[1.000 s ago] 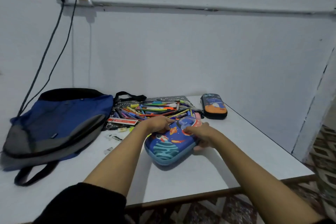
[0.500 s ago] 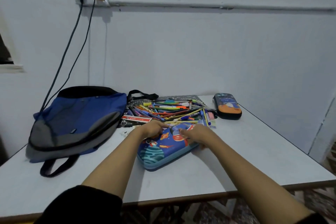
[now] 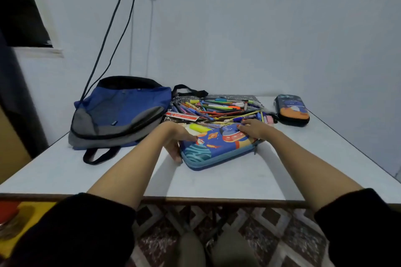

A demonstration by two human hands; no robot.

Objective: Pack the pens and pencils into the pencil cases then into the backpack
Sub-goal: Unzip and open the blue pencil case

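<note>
A blue pencil case with planets and a rocket on it lies flat and zipped up on the white table. The left hand holds the left end of this case. Its thumb is on the lid and its fingers curl down around the edge. The right hand lies on the far right corner of the case. Its fingers rest on the lid, but I cannot tell if they grab it or just press. Right behind the case is a big messy pile of pens and pencils, and the pile touches the case's far edge. A yellow marker lies just behind the case, near the left hand. To the left of the case and a bit further back lies a blue and grey backpack, flat on its side. To the right of the case and further back sits a dark pencil case, shut, close to the wall.
</note>
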